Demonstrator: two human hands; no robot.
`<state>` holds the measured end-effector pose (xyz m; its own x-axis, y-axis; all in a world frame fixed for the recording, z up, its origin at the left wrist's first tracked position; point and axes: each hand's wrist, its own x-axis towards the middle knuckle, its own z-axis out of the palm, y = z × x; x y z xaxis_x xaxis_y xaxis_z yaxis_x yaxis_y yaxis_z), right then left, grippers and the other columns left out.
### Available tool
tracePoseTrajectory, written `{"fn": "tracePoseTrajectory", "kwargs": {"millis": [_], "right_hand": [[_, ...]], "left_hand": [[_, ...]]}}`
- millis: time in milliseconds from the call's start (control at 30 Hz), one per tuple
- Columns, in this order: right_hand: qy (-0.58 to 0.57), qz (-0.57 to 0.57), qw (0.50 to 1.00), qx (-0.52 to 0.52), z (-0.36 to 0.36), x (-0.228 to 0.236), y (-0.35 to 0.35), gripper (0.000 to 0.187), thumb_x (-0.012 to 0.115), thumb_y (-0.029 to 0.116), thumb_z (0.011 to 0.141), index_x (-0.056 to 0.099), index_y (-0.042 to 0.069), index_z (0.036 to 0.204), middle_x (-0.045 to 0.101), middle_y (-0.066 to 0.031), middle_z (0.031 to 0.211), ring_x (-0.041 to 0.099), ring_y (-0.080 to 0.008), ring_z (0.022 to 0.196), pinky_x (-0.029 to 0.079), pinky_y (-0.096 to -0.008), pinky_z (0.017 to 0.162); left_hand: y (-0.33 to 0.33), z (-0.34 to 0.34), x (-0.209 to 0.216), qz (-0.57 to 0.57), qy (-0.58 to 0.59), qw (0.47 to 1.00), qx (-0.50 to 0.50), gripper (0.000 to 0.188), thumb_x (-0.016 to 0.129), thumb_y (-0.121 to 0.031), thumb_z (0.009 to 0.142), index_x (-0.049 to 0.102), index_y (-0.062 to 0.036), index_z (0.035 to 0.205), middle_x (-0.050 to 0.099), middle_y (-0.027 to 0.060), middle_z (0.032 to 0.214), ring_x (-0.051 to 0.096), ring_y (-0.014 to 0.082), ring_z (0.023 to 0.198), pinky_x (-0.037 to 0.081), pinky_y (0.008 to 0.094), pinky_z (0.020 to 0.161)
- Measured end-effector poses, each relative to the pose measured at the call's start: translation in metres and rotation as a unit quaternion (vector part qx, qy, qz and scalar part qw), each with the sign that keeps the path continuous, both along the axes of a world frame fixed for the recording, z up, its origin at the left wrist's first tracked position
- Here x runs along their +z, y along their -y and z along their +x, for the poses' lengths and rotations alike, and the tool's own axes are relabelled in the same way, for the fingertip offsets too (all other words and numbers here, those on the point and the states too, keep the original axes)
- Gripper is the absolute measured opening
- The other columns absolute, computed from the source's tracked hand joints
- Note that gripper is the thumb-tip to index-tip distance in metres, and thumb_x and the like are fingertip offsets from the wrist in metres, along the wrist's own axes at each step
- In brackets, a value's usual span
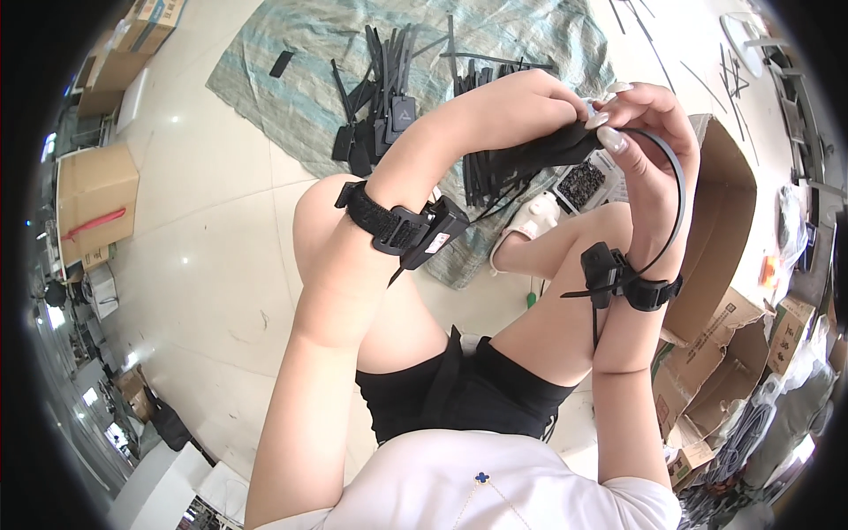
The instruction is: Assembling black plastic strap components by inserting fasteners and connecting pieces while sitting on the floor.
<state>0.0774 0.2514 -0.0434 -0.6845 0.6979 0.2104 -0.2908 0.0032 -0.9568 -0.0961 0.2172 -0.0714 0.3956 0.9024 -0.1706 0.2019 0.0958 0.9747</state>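
Observation:
My left hand [546, 95] reaches in from the left with its fingers closed around a dark, flat black piece [558, 147] that hangs below it. Close beside it, my right hand [652, 132] pinches a narrow black strap [681, 181] between thumb and fingers. The strap curves out past that wrist and its free end lies across the forearm. Where the strap meets the dark piece, my fingers hide the join. On the mat, bundled black straps with flat tags [399, 119] lie left of my hands, and more black straps [477, 177] lie beneath them.
A striped green-grey mat [283, 110] covers part of the tiled floor. By my foot sits a tray of small black parts [580, 184]. An open cardboard box [720, 221] stands close on my right. Loose black strips [731, 79] are scattered at the far right; another carton [97, 199] stands left.

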Motion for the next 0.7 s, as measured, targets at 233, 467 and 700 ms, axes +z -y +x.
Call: {"fn": "tracePoseTrajectory", "kwargs": {"millis": [233, 467, 700], "right_hand": [[0.038, -0.036, 0.982, -0.181, -0.001, -0.013, -0.017, 0.024, 0.065, 0.004, 0.077, 0.061, 0.003, 0.101, 0.058, 0.0017, 0.074, 0.054, -0.0042, 0.069, 0.041, -0.0166, 0.066], [-0.016, -0.084, 0.987, -0.137, -0.003, -0.007, -0.015, 0.012, 0.064, 0.009, 0.08, 0.062, 0.002, 0.089, 0.062, -0.0025, 0.079, 0.056, -0.0071, 0.074, 0.043, -0.0184, 0.069], [0.001, -0.073, 0.982, -0.176, 0.0, -0.017, -0.017, 0.011, 0.064, 0.014, 0.082, 0.062, 0.003, 0.08, 0.062, -0.0007, 0.078, 0.054, -0.0056, 0.073, 0.042, -0.0198, 0.071]], "left_hand": [[0.008, 0.004, 0.015, 0.051, 0.021, 0.981, 0.186, 0.042, 0.057, -0.039, 0.085, 0.059, 0.0007, 0.1, 0.058, 0.0009, 0.078, 0.049, 0.0041, 0.072, 0.04, 0.0212, 0.062], [0.011, 0.023, 0.021, 0.135, -0.008, 0.97, 0.201, 0.023, 0.068, -0.015, 0.078, 0.065, 0.0015, 0.093, 0.064, 0.0006, 0.077, 0.053, 0.0029, 0.07, 0.045, 0.0185, 0.063], [0.013, 0.023, 0.023, 0.145, -0.044, 0.965, 0.214, 0.024, 0.07, -0.017, 0.077, 0.066, 0.0035, 0.089, 0.061, 0.0002, 0.067, 0.051, 0.0028, 0.062, 0.043, 0.0179, 0.055]]}}
